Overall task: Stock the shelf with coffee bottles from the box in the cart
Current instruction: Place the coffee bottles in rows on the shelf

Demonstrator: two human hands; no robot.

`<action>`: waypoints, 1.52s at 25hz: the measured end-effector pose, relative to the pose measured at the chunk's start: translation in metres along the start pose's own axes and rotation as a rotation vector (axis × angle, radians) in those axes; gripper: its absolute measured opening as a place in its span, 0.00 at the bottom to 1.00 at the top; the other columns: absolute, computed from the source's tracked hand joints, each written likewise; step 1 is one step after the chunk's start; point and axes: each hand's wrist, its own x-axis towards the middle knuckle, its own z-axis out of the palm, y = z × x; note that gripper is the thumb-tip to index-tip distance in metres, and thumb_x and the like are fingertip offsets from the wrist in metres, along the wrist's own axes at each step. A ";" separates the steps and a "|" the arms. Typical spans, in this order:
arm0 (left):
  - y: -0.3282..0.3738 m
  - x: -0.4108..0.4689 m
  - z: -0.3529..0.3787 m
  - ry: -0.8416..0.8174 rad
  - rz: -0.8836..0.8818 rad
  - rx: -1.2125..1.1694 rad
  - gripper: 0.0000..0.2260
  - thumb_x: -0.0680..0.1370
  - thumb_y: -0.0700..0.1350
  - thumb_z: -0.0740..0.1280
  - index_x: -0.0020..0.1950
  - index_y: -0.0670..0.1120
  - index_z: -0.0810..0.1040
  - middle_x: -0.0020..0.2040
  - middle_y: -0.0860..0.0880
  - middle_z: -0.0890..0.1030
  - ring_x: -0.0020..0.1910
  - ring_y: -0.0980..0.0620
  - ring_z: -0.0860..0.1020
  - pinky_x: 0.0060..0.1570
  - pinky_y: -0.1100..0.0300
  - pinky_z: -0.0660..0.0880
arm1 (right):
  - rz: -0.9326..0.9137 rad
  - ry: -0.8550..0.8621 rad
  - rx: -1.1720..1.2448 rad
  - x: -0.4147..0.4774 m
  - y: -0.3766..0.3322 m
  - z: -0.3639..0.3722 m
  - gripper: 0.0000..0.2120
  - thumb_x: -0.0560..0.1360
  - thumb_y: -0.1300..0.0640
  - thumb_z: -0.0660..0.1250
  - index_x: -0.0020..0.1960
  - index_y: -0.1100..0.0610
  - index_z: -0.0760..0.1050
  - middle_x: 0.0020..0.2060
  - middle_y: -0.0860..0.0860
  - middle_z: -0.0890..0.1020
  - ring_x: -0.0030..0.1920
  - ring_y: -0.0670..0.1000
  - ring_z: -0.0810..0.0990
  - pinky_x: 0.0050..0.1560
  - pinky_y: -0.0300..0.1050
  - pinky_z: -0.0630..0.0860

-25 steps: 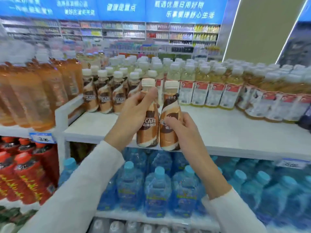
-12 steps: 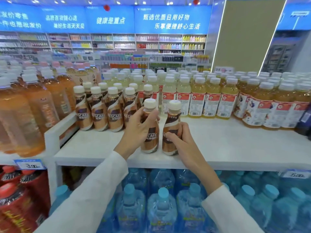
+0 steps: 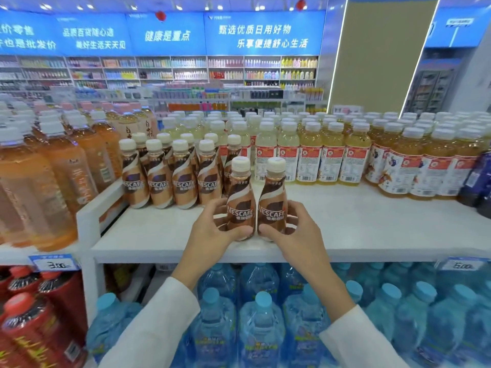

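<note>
Two brown Nescafe coffee bottles with white caps stand side by side on the white shelf (image 3: 372, 235), near its front. My left hand (image 3: 210, 232) grips the left bottle (image 3: 240, 197) round its lower half. My right hand (image 3: 297, 229) grips the right bottle (image 3: 273, 197) the same way. Behind and to the left, a row of several identical coffee bottles (image 3: 170, 179) stands in ranks. The box and the cart are out of view.
Yellow drink bottles (image 3: 326, 160) fill the shelf's back right. Large orange tea bottles (image 3: 53, 176) stand on the adjoining shelf at left, past a white divider (image 3: 87, 221). Blue water bottles (image 3: 260, 320) and red bottles (image 3: 34, 314) sit on the shelf below.
Both hands carried the two bottles from in front of the shelf edge down onto the shelf. The bottles have been turned so their labels face me.
</note>
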 end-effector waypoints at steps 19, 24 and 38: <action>-0.006 -0.023 -0.041 0.413 -0.004 0.139 0.23 0.68 0.56 0.80 0.60 0.61 0.76 0.50 0.65 0.81 0.50 0.69 0.79 0.51 0.69 0.74 | 0.020 -0.011 -0.099 0.045 -0.018 0.063 0.25 0.69 0.50 0.79 0.60 0.45 0.72 0.52 0.43 0.82 0.53 0.48 0.83 0.57 0.46 0.79; -0.016 -0.029 -0.093 0.514 -0.034 0.187 0.23 0.71 0.56 0.79 0.62 0.59 0.75 0.52 0.63 0.81 0.51 0.70 0.78 0.50 0.68 0.70 | 0.004 -0.029 -0.092 0.074 -0.016 0.090 0.27 0.70 0.51 0.78 0.66 0.47 0.71 0.60 0.47 0.82 0.58 0.51 0.80 0.58 0.42 0.72; -0.016 -0.011 -0.128 0.657 -0.126 0.455 0.23 0.78 0.49 0.72 0.73 0.50 0.73 0.67 0.47 0.75 0.66 0.48 0.71 0.67 0.50 0.67 | -0.036 -0.013 -0.160 0.085 -0.002 0.102 0.29 0.74 0.50 0.75 0.72 0.50 0.69 0.66 0.50 0.79 0.65 0.55 0.77 0.68 0.56 0.74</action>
